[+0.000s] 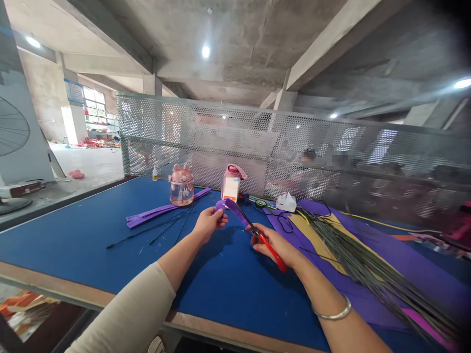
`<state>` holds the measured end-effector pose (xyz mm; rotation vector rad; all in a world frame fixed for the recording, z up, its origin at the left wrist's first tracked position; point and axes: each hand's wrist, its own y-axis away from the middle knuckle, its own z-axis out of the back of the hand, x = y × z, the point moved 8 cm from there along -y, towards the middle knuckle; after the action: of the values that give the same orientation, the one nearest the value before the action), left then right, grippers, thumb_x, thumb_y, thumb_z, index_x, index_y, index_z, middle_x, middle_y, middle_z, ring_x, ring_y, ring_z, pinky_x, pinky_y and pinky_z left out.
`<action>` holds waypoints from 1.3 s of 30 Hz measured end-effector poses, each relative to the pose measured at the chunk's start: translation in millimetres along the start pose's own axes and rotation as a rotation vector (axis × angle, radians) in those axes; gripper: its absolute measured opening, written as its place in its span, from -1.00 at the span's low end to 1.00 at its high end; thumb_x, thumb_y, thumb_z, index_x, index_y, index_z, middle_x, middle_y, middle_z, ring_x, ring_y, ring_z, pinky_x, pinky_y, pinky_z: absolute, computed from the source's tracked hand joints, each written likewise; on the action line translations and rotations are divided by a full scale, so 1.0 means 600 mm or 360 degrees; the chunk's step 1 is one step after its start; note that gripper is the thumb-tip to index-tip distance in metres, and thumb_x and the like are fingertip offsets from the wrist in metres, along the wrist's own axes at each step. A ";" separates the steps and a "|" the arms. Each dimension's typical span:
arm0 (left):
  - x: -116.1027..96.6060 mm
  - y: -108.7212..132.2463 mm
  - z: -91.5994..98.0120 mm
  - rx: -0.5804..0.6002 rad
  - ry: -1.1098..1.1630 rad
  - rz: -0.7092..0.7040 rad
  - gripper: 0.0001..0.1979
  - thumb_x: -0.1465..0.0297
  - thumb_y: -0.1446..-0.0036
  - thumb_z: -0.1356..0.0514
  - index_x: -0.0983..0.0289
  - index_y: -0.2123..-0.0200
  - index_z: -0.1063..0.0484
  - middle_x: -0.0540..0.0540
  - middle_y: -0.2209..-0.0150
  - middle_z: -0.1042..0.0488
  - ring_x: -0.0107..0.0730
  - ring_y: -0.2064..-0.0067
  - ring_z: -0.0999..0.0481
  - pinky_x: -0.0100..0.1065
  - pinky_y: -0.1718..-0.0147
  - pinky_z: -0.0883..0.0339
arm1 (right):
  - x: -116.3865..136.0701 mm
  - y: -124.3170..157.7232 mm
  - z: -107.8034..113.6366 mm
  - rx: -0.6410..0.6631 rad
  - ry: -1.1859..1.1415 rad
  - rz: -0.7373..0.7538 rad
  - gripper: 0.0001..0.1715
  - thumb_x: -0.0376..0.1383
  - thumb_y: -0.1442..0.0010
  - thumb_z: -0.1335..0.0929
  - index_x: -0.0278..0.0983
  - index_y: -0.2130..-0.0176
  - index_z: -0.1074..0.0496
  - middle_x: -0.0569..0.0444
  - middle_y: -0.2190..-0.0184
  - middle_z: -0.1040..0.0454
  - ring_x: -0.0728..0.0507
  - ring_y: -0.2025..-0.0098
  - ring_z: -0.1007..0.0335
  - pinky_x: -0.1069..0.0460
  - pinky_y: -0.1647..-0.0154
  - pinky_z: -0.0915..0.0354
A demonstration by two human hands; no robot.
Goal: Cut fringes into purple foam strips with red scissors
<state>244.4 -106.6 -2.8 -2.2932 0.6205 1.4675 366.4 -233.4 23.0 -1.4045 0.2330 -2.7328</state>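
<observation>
My left hand [209, 221] pinches one end of a narrow purple strip [232, 208] and holds it up above the blue table [110, 230]. My right hand [277, 245] grips red-handled scissors [270, 250]. The dark blades point up and left and lie against the strip. Both hands hover over the middle of the table, close together.
Long purple strips [162, 212] and thin green wire stems [154, 228] lie at the left. A pink bottle [181, 185], a second bottle [231, 182], a small glue bottle [155, 173] and a white object [286, 202] stand at the back before a perforated metal screen [279, 142]. Purple and yellow sheets [386, 260] under a bundle of stems [371, 269] fill the right.
</observation>
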 end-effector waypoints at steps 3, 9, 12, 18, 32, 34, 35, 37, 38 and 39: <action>0.000 0.003 -0.005 0.0008 0.0036 0.0017 -0.86 0.41 -0.06 -0.21 0.36 0.43 -0.33 0.05 0.51 -0.44 -0.62 0.55 -0.42 -0.55 0.54 -0.32 | 0.003 0.004 0.016 -0.0065 0.0348 -0.0018 -0.60 -0.14 -0.04 -0.35 -0.30 0.16 -0.31 0.21 0.56 -0.20 0.00 0.54 -0.11 0.11 0.52 -0.09; 0.005 0.014 -0.021 0.0086 0.0027 0.0052 -0.84 0.39 -0.03 -0.23 0.38 0.45 -0.35 0.04 0.52 -0.43 -0.63 0.56 -0.41 -0.56 0.55 -0.31 | 0.007 -0.001 0.010 -0.0082 0.0613 0.0015 -0.49 0.00 0.02 -0.39 -0.30 0.20 -0.32 0.20 0.55 -0.22 -0.01 0.52 -0.07 0.11 0.51 -0.08; 0.008 0.019 -0.030 0.0152 -0.0002 0.0068 -0.79 0.35 0.04 -0.29 0.38 0.47 -0.37 0.05 0.52 -0.44 -0.61 0.56 -0.42 -0.54 0.54 -0.31 | 0.003 -0.001 0.004 -0.0120 0.0651 -0.0007 -0.49 0.01 0.03 -0.40 -0.26 0.19 -0.32 0.20 0.55 -0.25 -0.02 0.52 -0.09 0.12 0.53 -0.06; 0.003 0.024 -0.038 0.0268 -0.0094 -0.0025 -0.65 0.22 0.22 -0.36 0.36 0.46 -0.39 0.03 0.52 -0.44 -0.57 0.55 -0.42 -0.52 0.56 -0.28 | 0.012 -0.001 0.006 -0.0196 0.0661 0.0021 -0.42 0.06 0.07 -0.40 -0.25 0.17 -0.31 0.20 0.57 -0.26 -0.03 0.54 -0.13 0.12 0.54 -0.04; -0.008 0.034 -0.044 0.0292 -0.0220 -0.0091 -0.67 0.19 0.18 -0.32 0.35 0.47 -0.40 0.02 0.52 -0.43 -0.57 0.56 -0.39 -0.48 0.56 -0.23 | 0.015 -0.004 -0.001 -0.0006 0.0375 0.0215 -0.43 0.07 -0.02 -0.34 -0.32 0.18 -0.29 0.18 0.52 -0.19 0.00 0.52 -0.02 0.12 0.52 -0.06; -0.009 0.033 -0.044 0.0273 -0.0246 -0.0104 -0.68 0.20 0.18 -0.31 0.35 0.48 -0.40 0.02 0.54 -0.43 -0.57 0.58 -0.37 -0.48 0.57 -0.23 | 0.017 -0.005 -0.001 -0.0032 0.0386 0.0235 -0.45 0.07 -0.03 -0.34 -0.32 0.20 -0.30 0.20 0.55 -0.14 0.00 0.53 0.00 0.12 0.53 -0.05; -0.009 0.032 -0.043 0.0266 -0.0252 -0.0114 -0.68 0.20 0.18 -0.31 0.35 0.48 -0.40 0.01 0.55 -0.42 -0.57 0.58 -0.37 -0.47 0.57 -0.23 | 0.018 -0.005 0.000 -0.0050 0.0401 0.0250 -0.46 0.07 -0.03 -0.34 -0.32 0.22 -0.30 0.21 0.56 -0.12 0.01 0.53 0.01 0.13 0.54 -0.04; -0.009 0.031 -0.044 0.0262 -0.0254 -0.0124 -0.68 0.20 0.18 -0.32 0.35 0.49 -0.40 0.01 0.56 -0.42 -0.56 0.59 -0.37 -0.47 0.57 -0.23 | 0.020 -0.006 -0.001 -0.0077 0.0425 0.0275 -0.48 0.08 -0.05 -0.32 -0.31 0.25 -0.32 0.21 0.58 -0.11 0.01 0.54 0.02 0.13 0.55 -0.03; -0.009 0.030 -0.044 0.0263 -0.0255 -0.0125 -0.68 0.20 0.19 -0.32 0.35 0.50 -0.39 0.01 0.56 -0.42 -0.56 0.59 -0.37 -0.47 0.57 -0.24 | 0.020 -0.006 -0.002 -0.0089 0.0429 0.0286 -0.49 0.09 -0.06 -0.31 -0.31 0.27 -0.32 0.20 0.58 -0.12 0.01 0.54 0.02 0.13 0.55 -0.03; -0.008 0.030 -0.044 0.0264 -0.0258 -0.0124 -0.68 0.20 0.19 -0.32 0.35 0.50 -0.39 0.01 0.57 -0.42 -0.57 0.59 -0.37 -0.48 0.57 -0.23 | 0.021 -0.006 -0.003 -0.0099 0.0427 0.0297 -0.49 0.09 -0.08 -0.29 -0.31 0.29 -0.33 0.20 0.58 -0.13 0.01 0.54 0.01 0.13 0.55 -0.03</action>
<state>253.0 -134.1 11.3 -2.0270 0.5763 1.4883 357.6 -231.0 32.5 -0.9673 0.4415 -2.7684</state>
